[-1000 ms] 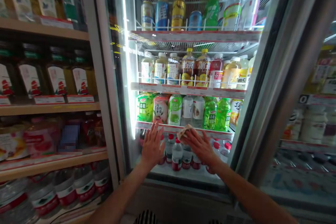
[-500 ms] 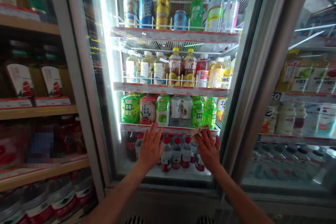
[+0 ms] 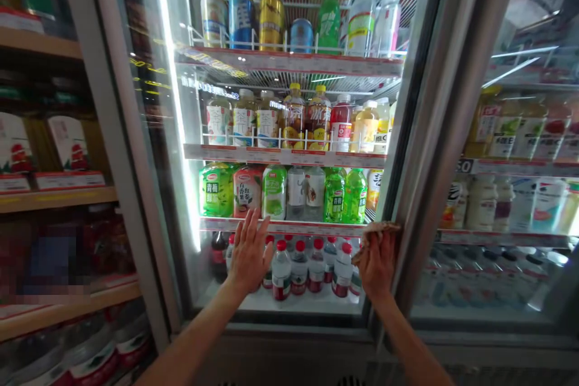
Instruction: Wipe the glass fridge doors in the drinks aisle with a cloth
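Note:
My left hand [image 3: 249, 256] lies flat, fingers spread, against the glass door [image 3: 149, 205] of a lit drinks fridge, just below the third shelf's price strip. My right hand [image 3: 379, 265] presses a crumpled beige cloth [image 3: 382, 227] on the same glass, close to the door's right metal frame [image 3: 434, 151]. Behind the glass, small red-capped bottles [image 3: 281, 271] stand on the fridge floor. Green tea bottles [image 3: 216, 190] and a red tea bottle [image 3: 246, 190] line the shelf above them.
Higher shelves hold drink cans [image 3: 271, 21] and iced tea bottles [image 3: 318, 117]. To the left, wooden shelves [image 3: 58, 198] carry large bottles with price tags. Another glass-fronted fridge section with bottles [image 3: 511, 132] is on the right.
My right hand has slid the cloth to the right across the glass, up to the door frame. The left hand keeps about the same place on the glass while the view shifts slightly.

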The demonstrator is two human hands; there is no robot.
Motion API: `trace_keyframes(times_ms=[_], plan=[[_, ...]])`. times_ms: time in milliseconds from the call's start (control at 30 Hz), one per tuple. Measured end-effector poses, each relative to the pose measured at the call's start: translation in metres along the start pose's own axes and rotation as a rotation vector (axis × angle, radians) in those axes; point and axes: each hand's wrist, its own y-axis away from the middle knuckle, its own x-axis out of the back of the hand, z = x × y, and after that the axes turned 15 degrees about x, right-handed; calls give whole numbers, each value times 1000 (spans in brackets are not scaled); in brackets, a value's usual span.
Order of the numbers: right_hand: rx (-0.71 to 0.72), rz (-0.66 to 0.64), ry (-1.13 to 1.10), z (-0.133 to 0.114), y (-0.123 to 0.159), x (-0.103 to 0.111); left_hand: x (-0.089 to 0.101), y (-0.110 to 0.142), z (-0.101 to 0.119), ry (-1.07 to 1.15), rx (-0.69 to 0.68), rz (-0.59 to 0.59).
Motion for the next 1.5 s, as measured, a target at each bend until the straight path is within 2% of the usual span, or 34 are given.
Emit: trace_keyframes(times_ms=[33, 100, 233, 333, 433, 500, 533, 567, 667, 733, 800, 900, 967, 1033, 1133, 1200, 1267, 1400, 1433, 1500], plan=[[-12, 5, 6, -1, 1, 0, 1, -2, -2, 3, 3, 5], [-28, 27, 7, 5, -16, -3, 2, -9, -7, 8, 11, 21], [-59, 125, -3, 21, -87, -13, 7, -30, -16, 9, 57, 90], [-79, 143, 3, 7, -120, -18, 10, -46, -19, 22, 78, 157], [100, 74, -65, -21, -119, -18, 11, -55, -19, 35, 72, 166], [244, 15, -113, -26, -112, -16, 13, -59, -19, 41, 66, 160], [264, 9, -110, -22, -111, -15, 14, -61, -20, 44, 63, 162], [235, 25, -88, -14, -111, -14, 15, -62, -20, 47, 60, 167], [-7, 144, 14, 14, -126, -14, 16, -67, -23, 51, 71, 167], [-98, 188, 44, 19, -139, -17, 16, -70, -23, 52, 82, 161], [-37, 174, 24, 6, -146, -20, 13, -73, -21, 55, 86, 153], [161, 74, -63, -24, -144, -22, 10, -75, -17, 60, 94, 153], [255, 0, -110, -30, -140, -20, 9, -75, -16, 60, 100, 159], [235, 15, -87, -16, -139, -18, 10, -75, -16, 53, 94, 160], [11, 159, 13, 17, -149, -17, 11, -75, -17, 43, 93, 158], [-82, 209, 44, 22, -160, -18, 11, -75, -16, 50, 102, 164], [-23, 179, 15, 9, -167, -20, 11, -75, -14, 59, 105, 179], [262, -3, -105, -28, -166, -19, 14, -79, -13, 41, 96, 190], [287, -24, -116, -29, -164, -18, 16, -82, -13, 34, 93, 192], [228, 10, -83, -14, -164, -15, 20, -88, -14, 24, 90, 195]])
